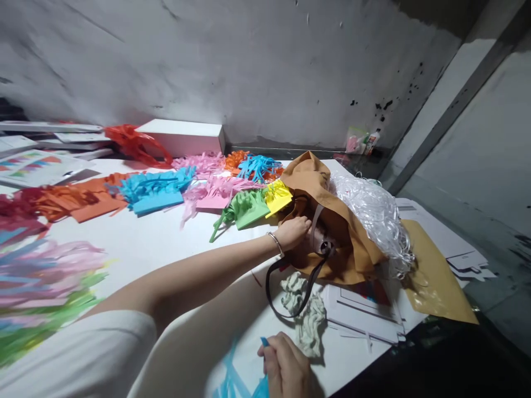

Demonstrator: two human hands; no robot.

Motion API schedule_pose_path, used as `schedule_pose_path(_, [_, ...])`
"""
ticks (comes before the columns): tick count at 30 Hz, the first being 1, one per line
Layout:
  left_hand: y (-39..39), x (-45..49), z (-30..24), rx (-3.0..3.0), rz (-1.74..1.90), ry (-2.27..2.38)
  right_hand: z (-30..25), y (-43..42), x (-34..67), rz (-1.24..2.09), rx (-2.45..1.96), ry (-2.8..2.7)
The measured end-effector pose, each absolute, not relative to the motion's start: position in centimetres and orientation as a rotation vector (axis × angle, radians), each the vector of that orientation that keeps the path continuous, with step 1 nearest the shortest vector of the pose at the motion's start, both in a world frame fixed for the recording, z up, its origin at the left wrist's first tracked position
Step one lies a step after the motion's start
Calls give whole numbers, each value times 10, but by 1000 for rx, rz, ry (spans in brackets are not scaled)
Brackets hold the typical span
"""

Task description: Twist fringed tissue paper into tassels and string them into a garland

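My left hand (293, 232), with a bracelet at the wrist, is at the mouth of a brown cloth bag (352, 243). Its fingers are curled beside a grey strap (316, 221), and what they grip is hidden. A rolled, shiny item (321, 240) shows inside the bag, and a dark strap (269, 290) loops out of it. Near the bottom edge, my right hand (286, 365) is closed in a pinch on a blue paper strip (264, 341). More blue strips (230, 381) hang beside it, blurred. Crumpled pale gloves (309, 318) lie between the bag and my right hand.
Fringed paper bundles in orange (97, 204), blue (157, 188), pink (213, 203), green (249, 209) and yellow (277, 198) line the white table (166, 237). A white box (186, 138) stands behind. Clear plastic string (373, 210) and a tan envelope (435, 271) lie right.
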State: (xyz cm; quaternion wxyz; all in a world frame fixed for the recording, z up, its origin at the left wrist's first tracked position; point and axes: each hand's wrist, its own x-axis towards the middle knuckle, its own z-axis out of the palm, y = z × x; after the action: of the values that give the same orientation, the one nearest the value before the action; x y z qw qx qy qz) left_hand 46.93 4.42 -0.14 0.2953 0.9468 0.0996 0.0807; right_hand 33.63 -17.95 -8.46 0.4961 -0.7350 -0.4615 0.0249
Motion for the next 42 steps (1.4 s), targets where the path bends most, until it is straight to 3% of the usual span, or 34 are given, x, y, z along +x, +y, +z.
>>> schedule_pose_path(6, [28, 367, 26, 2100, 185, 266, -83, -184, 342, 97, -1734, -1055])
schedule_pose_path(9, [11, 297, 30, 1609, 133, 324, -76, -187, 342, 85, -1712, -1074])
schedule_pose_path(12, [-10, 239, 29, 1017, 121, 415, -61, -192, 331, 71, -1694, -1089])
schedule_pose_path(16, [-36, 190, 21, 797, 218, 462, -32, -196, 301, 103, -1618, -1193])
schedule_pose_path(32, [-65, 108, 1, 1152, 578, 504, -4, -183, 232, 12, -1646, -1630])
schedule_pose_path(42, [-67, 89, 12, 1521, 517, 415, -6, -195, 234, 346, -1635, -1593])
